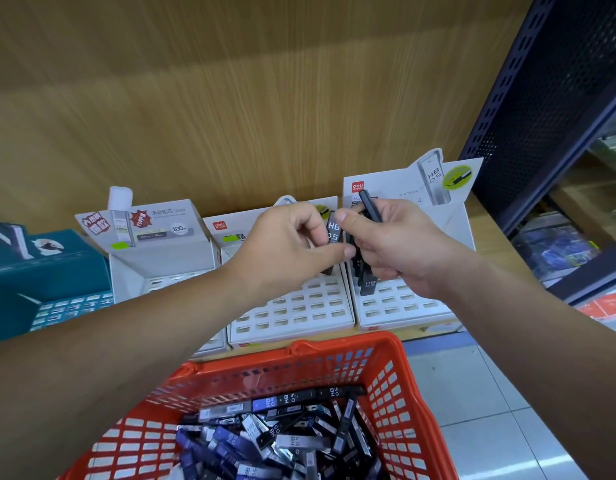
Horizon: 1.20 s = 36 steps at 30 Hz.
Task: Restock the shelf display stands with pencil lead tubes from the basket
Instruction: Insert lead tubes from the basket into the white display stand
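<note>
left hand (292, 242) pinches a tube (333, 230) off the bunch (368, 283) the right hand (398, 245) grips, guessing it slots into the stand (294, 318) behind the basket (337, 345) next

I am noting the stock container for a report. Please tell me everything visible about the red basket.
The red basket looks plastic, with lattice walls of rectangular holes and a thick rim. It is upright and open-topped, below and in front of the white display stands. A loose heap of dark and blue pencil lead tubes, some marked HB 0.5, lies inside. A forearm hides its left side.
</note>
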Motion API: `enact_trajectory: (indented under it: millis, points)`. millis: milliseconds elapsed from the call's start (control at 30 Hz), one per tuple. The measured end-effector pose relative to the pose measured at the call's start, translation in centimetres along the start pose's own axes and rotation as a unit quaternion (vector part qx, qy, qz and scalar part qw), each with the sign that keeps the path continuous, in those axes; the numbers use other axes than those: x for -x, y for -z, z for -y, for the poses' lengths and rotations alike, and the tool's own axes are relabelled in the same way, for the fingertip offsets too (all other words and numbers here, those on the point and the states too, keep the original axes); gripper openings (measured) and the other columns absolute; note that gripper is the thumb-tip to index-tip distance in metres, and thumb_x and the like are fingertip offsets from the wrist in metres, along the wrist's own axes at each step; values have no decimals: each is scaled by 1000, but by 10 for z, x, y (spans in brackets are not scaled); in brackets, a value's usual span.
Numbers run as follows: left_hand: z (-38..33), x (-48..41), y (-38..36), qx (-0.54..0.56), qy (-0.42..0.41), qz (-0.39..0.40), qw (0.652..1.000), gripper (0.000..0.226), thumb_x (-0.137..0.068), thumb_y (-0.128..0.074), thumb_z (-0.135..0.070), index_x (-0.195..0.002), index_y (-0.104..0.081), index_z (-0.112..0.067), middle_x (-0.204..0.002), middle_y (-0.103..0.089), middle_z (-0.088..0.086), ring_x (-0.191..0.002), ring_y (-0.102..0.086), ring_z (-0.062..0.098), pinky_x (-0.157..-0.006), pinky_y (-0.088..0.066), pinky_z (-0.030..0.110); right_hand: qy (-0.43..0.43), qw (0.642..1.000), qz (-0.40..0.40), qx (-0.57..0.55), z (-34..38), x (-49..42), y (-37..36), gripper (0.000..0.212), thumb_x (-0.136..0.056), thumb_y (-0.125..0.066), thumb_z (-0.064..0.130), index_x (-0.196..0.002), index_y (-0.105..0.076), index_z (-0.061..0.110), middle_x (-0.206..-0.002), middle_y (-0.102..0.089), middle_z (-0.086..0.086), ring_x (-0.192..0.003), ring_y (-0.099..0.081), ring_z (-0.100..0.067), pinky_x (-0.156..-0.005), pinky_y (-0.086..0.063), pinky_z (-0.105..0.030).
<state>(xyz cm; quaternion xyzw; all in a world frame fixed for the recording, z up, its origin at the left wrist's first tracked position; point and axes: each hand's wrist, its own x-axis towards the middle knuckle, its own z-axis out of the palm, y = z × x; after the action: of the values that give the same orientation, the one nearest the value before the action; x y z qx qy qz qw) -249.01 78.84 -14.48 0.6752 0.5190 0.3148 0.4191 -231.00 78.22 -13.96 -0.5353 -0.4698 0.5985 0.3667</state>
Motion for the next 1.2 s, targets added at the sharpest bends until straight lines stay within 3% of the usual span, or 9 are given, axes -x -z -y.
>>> enact_trajectory:
  millis: [100, 233, 333, 400, 467, 567, 700, 1000, 1200]
  points:
    - [-3, -9, 2, 31, 1, -14, 999, 29, -82, -86, -11, -92, -59, -7, -66, -57, 5, -53, -50, 15, -49, -43, 24, 10, 1000, -9, 6, -2, -2, -3, 17, -102, -65, 30, -97, -64, 13, -55, -30, 5, -43, -23, -10, -41, -20, -22]
    - [6, -16, 11, -6, 14, -25, 1000, 44, -88, -81, -9, -122, -55, -20, -81, -63, 16, -61, -71, 26, -57, -62, 42, -22, 999, -42, -26, -2, -2, 0, 35, -98, -65, 50, -101, -65, 15, -61, -32, 4, -48, -26, -12, -43, -24, -25]
    - [18, -22, 14, -43, 6, -51, 998, 38, -88, -82, -17, -121, -65, -26, -82, -70, 17, -72, -72, 35, -65, -62, 53, -68, 995, -25, -64, -3, 2, 6, 49, -99, -58, 57, -115, -66, 11, -67, -42, 1, -49, -34, -13, -43, -30, -25]
    - [17, -24, 13, -61, -5, -72, 996, 37, -89, -80, -21, -123, -67, -28, -80, -73, 8, -71, -71, 30, -64, -62, 43, -84, 993, -11, -86, -4, 6, 8, 50, -101, -55, 54, -119, -65, 9, -67, -45, 1, -49, -36, -14, -43, -31, -25]
    - [15, -22, 13, -100, -42, -82, 991, 38, -94, -74, -21, -128, -62, -28, -81, -71, 0, -69, -68, 15, -64, -57, 27, -88, 992, -11, -91, -5, 7, 11, 51, -102, -55, 54, -121, -64, 8, -68, -46, 1, -49, -36, -13, -43, -30, -25]
    - [18, -13, 9, -150, -76, -69, 983, 22, -95, -70, -17, -112, -59, -26, -82, -70, -7, -77, -65, 7, -71, -53, 19, -87, 993, -20, -80, -7, 8, 17, 51, -101, -55, 54, -121, -65, 9, -69, -46, 1, -49, -36, -13, -43, -30, -26]
    - [37, -15, -1, -160, -56, -37, 985, 13, -95, -72, -15, -100, -63, -23, -89, -73, -6, -81, -68, 7, -82, -58, 34, -90, 993, -19, -74, -10, 8, 17, 49, -101, -56, 55, -119, -66, 10, -69, -46, 1, -50, -37, -13, -45, -30, -27]
    - [55, -25, -8, -150, -49, -29, 987, 13, -93, -70, -5, -90, -66, -16, -82, -74, -1, -75, -72, 19, -73, -59, 44, -81, 995, -17, -61, -9, 13, 21, 49, -100, -56, 56, -117, -67, 12, -67, -46, 2, -50, -35, -13, -45, -29, -26]
    - [56, -27, -8, -221, -83, -23, 971, 9, -93, -70, -10, -92, -74, -18, -78, -73, -2, -72, -68, 17, -69, -57, 38, -102, 990, 8, -98, -8, 12, 21, 54, -102, -49, 59, -118, -66, 11, -69, -48, 1, -50, -37, -14, -45, -30, -28]
